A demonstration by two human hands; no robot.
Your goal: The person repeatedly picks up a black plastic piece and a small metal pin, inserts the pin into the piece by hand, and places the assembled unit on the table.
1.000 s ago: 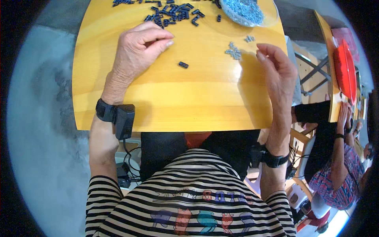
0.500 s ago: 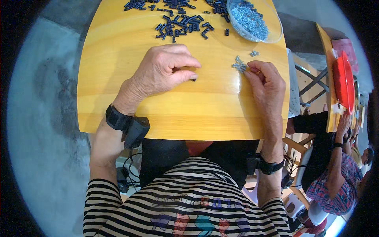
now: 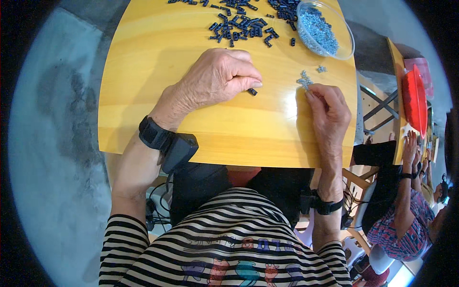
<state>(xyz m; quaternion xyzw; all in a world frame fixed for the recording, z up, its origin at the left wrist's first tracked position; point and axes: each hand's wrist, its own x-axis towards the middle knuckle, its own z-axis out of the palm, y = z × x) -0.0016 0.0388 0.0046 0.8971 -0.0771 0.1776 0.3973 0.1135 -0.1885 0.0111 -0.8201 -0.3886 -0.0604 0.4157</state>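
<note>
My left hand [image 3: 222, 79] is over the middle of the yellow table, thumb and forefinger closed on a small black plastic piece [image 3: 252, 92], whose end sticks out below the fingertips. To the right, my right hand [image 3: 331, 107] has its thumb and forefinger pinched together beside a little pile of tiny silvery metal pieces [image 3: 303, 79] that look like screws. Whatever lies between those right fingertips is too small to make out. A smaller cluster of the same silvery bits [image 3: 322, 69] sits just beyond.
A clear round bowl [image 3: 350, 40] full of silvery bits stands at the far right of the wooden table [image 3: 143, 105]. Loose black plastic pieces [image 3: 239, 27] lie in heaps at the far side. Rightward, another person [image 3: 401, 220] sits near a red basin [image 3: 415, 100].
My left thumb and forefinger have come together, and more of the black piece shows. My right fingers have closed into a tighter pinch by the pile. The whole view has shifted slightly.
</note>
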